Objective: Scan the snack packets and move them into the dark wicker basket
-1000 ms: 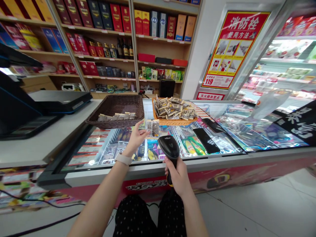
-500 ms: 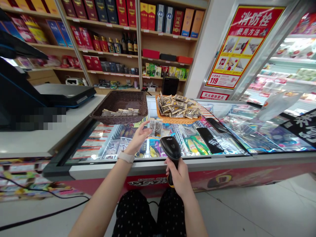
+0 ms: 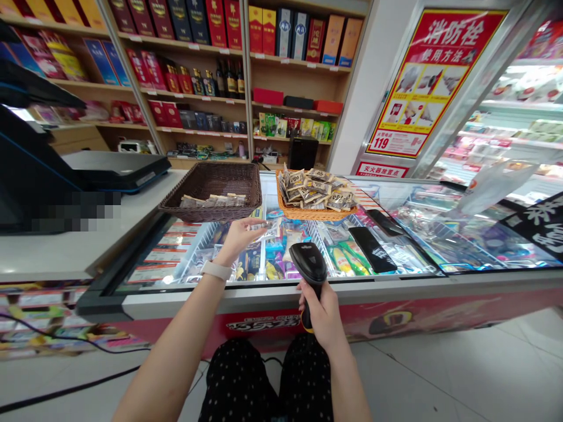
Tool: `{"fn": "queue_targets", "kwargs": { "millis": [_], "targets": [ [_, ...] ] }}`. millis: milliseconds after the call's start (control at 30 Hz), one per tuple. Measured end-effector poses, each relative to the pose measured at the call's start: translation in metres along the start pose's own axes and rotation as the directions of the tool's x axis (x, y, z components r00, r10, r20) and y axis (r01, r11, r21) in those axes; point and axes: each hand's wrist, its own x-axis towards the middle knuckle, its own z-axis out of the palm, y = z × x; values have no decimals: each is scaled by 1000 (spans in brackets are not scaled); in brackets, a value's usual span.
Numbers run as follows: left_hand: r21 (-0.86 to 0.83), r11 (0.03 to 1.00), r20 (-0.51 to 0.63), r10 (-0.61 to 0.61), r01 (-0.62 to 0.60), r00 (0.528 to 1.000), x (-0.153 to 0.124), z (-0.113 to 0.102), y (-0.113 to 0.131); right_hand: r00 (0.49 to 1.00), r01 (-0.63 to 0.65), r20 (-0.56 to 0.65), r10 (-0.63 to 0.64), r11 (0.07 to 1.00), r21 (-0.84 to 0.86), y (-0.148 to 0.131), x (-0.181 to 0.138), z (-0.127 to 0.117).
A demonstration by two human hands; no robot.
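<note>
Gripped, right hand: one black scanner, fingers closed round its handle, head forward; I take this hold to be for aim, since it points away from the wearer. Pinched, left hand: one packet, caught at its left end between thumb and fingers, above the freezer, just beyond the scanner and apart from it. Such an end-hold, I judge, leaves most of it uncovered. Turned nearly edge-on; print not legible from my station. Item: dark basket, beyond the left hand, low row of packets inside. Item: orange basket, to its right, heaped with packets. Both sit toward the freezer's far side, probably to be reachable yet off the hands' path. Item: two dark slabs, lying flat, right of the scanner.
</note>
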Motion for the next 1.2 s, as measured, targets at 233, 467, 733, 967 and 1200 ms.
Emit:
{"fn": "queue_targets", "kwargs": {
  "millis": [233, 467, 733, 967, 1200],
  "targets": [
    [-78, 996, 53, 46, -42, 998, 17, 1, -7, 999, 7, 31, -6, 1000, -21, 2, 0, 0],
    [-185, 983, -21, 4, -8, 1000, 30, 9, -22, 994, 8, 113, 0, 997, -70, 3, -3, 3],
    [-173, 985, 16, 23, -20, 1000, 26, 15, -27, 987, 4, 160, 15, 993, -118, 2, -12, 22],
    [-211, 977, 112, -11, 35, 994, 22, 15, -19, 992, 26, 124, -7, 988, -154, 0, -16, 24],
    [-169, 986, 128, 28, -6, 991, 23, 15, -22, 991, 3, 135, 19, 986, -166, -5, -17, 21]
  ]
}}
